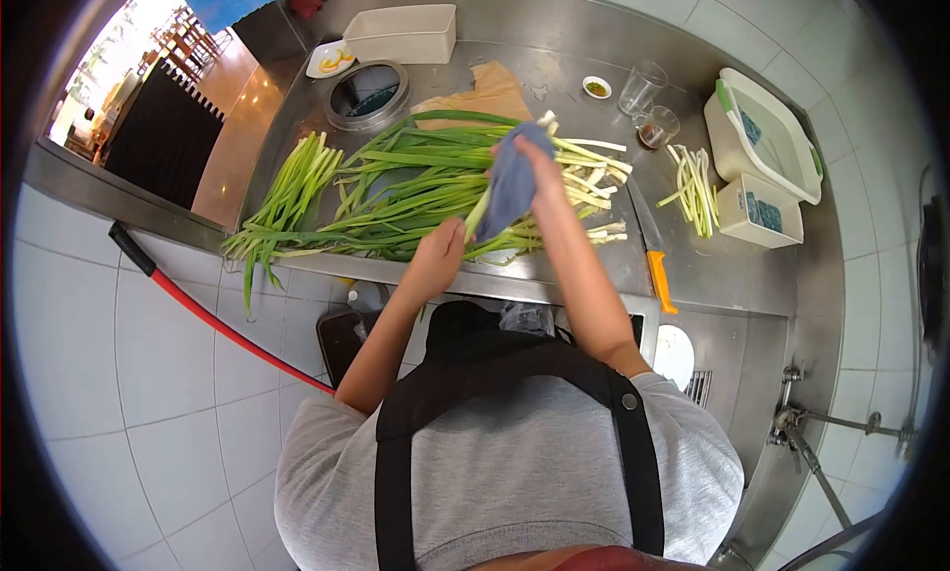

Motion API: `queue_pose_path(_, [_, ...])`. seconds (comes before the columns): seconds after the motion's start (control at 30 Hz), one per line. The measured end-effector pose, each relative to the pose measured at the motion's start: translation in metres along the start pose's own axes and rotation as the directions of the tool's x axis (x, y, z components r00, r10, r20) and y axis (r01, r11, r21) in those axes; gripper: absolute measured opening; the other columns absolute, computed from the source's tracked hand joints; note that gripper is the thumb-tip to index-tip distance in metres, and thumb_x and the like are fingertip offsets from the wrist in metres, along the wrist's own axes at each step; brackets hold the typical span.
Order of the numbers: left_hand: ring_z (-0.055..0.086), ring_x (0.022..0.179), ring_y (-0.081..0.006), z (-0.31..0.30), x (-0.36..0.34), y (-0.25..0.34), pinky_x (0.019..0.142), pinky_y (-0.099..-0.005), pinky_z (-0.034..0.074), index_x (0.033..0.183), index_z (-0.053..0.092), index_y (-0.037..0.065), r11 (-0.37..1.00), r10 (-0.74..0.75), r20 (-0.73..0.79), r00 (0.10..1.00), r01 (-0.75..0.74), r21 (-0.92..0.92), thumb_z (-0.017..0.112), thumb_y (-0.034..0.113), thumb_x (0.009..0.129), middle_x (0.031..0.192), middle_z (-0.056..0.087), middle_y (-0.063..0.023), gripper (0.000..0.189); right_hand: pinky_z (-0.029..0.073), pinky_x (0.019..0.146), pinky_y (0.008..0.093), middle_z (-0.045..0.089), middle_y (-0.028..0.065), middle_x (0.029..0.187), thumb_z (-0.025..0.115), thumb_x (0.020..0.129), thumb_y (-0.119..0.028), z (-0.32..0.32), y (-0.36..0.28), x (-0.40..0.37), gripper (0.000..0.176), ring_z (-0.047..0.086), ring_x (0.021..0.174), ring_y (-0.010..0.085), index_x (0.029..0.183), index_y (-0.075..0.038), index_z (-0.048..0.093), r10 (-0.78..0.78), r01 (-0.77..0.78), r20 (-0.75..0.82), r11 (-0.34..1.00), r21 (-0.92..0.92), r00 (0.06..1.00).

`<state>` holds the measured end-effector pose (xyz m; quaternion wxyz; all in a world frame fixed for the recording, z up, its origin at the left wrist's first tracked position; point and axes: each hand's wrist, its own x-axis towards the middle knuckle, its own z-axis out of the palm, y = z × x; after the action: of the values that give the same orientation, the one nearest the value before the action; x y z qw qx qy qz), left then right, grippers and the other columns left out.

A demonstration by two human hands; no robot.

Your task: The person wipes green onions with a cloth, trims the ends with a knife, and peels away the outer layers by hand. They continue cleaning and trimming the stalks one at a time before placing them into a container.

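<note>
My left hand is closed around the green part of a spring onion, near the counter's front edge. My right hand grips a blue-grey cloth, which is folded around the upper, pale part of that stalk. Beneath and behind both hands lies a spread pile of spring onions, leaves to the left and white ends to the right. A separate bunch of green leaves rests at the left. To the right of the pile lies a knife with an orange handle.
White stalk pieces lie right of the knife, beside a small tub and a larger green-handled tub. Two glasses and a sauce dish stand behind. Brown paper, a round metal-rimmed opening and a cream bin are farther back.
</note>
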<state>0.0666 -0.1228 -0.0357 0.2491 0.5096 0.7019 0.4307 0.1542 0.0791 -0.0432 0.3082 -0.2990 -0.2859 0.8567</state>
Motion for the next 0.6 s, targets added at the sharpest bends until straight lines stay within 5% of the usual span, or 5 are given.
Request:
queue_pose_path(0.17, [0.027, 0.048, -0.0038, -0.028, -0.04, 0.009, 0.043, -0.0207, 0.023, 0.089, 0.05, 0.006, 0.712, -0.317, 0.295, 0.902, 0.431, -0.554, 0.036, 0.032, 0.1, 0.061, 0.034, 0.005, 0.031, 0.053, 0.075, 0.0424, 0.064, 0.0176, 0.097, 0.049, 0.092, -0.026, -0.02, -0.074, 0.032, 0.032, 0.063, 0.083, 0.0338, 0.107, 0.002, 0.054, -0.269, 0.27, -0.019, 0.959, 0.091, 0.963])
queue_pose_path(0.3, [0.023, 0.047, -0.0025, -0.039, -0.044, 0.002, 0.042, -0.0194, 0.019, 0.09, 0.052, 0.008, 0.635, -0.401, 0.176, 0.899, 0.411, -0.654, 0.036, 0.034, 0.1, 0.06, 0.029, 0.007, 0.032, 0.051, 0.079, 0.0411, 0.063, 0.0175, 0.101, 0.049, 0.092, -0.031, -0.002, -0.106, 0.01, 0.038, 0.063, 0.089, 0.0328, 0.11, 0.003, 0.052, -0.317, 0.335, -0.12, 0.922, 0.194, 0.941])
queue_pose_path(0.43, [0.024, 0.045, -0.0028, -0.04, -0.03, -0.013, 0.04, -0.0202, 0.02, 0.092, 0.052, 0.008, 0.565, -0.445, 0.078, 0.892, 0.347, -0.749, 0.037, 0.036, 0.1, 0.059, 0.031, 0.0066, 0.033, 0.048, 0.087, 0.0356, 0.061, 0.0189, 0.108, 0.049, 0.093, -0.038, -0.008, -0.086, 0.0, 0.049, 0.061, 0.098, 0.0271, 0.118, 0.004, 0.051, -0.082, 0.088, 0.161, 0.996, -0.031, 0.984])
queue_pose_path(0.5, [0.023, 0.044, -0.0029, -0.04, -0.026, -0.016, 0.04, -0.0202, 0.02, 0.093, 0.052, 0.008, 0.576, -0.438, 0.049, 0.898, 0.322, -0.752, 0.038, 0.035, 0.099, 0.059, 0.032, 0.0064, 0.031, 0.042, 0.095, 0.0366, 0.056, 0.0216, 0.119, 0.047, 0.093, -0.044, -0.005, -0.066, -0.008, 0.065, 0.057, 0.107, 0.0305, 0.127, 0.011, 0.041, -0.165, 0.162, 0.072, 0.639, -0.752, 0.984])
queue_pose_path(0.6, [0.023, 0.043, -0.0029, -0.039, -0.022, -0.013, 0.04, -0.0204, 0.02, 0.093, 0.053, 0.008, 0.587, -0.441, 0.032, 0.897, 0.315, -0.746, 0.04, 0.034, 0.099, 0.059, 0.032, 0.0064, 0.03, 0.036, 0.101, 0.0364, 0.046, 0.0308, 0.128, 0.041, 0.093, -0.049, 0.007, -0.065, -0.019, 0.078, 0.048, 0.119, 0.0386, 0.134, 0.016, 0.026, -0.185, 0.218, 0.191, 0.137, -0.966, 0.964])
